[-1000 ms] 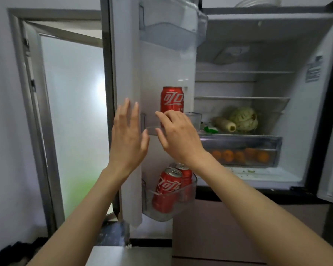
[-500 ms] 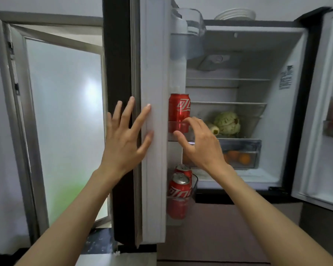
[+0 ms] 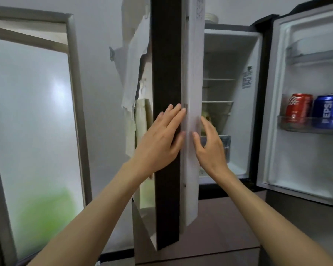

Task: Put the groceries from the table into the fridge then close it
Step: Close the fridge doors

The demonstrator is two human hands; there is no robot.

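Left fridge door (image 3: 192, 112) edge-on at 12 o'clock, half shut; my left hand (image 3: 160, 139) flat on its dark outer face, fingers straight and spread, pressing; my right hand (image 3: 210, 146) at 1 o'clock by the inner edge, fingers loosely spread, holding nothing. Best push with the left palm, pull the right clear before the gap closes. Right door (image 3: 304, 112) at 3 o'clock wide open, red can (image 3: 298, 108) and blue can (image 3: 328, 110) shelved, close next
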